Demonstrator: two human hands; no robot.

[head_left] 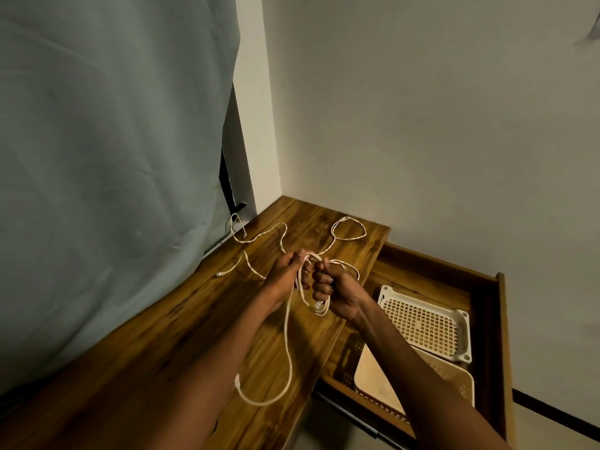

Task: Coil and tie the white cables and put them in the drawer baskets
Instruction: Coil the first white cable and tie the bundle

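Note:
Both my hands are above the wooden desk top (pixel 168 345) and hold one white cable (pixel 287 345). My left hand (pixel 285 271) grips it near the top, and my right hand (pixel 334 293) grips a small bundle of its loops. A long loop hangs down from my hands to the desk, ending in a connector. More white cables (pixel 349 228) lie loose and tangled on the far part of the desk. To the right, an open wooden drawer (pixel 487 287) contains a white perforated basket (pixel 425 323) and a beige basket (pixel 454 381).
A grey-green curtain (pixel 107 157) hangs along the left side of the desk. White walls meet in a corner behind the desk. The pulled-out drawer juts to the right of the desk edge.

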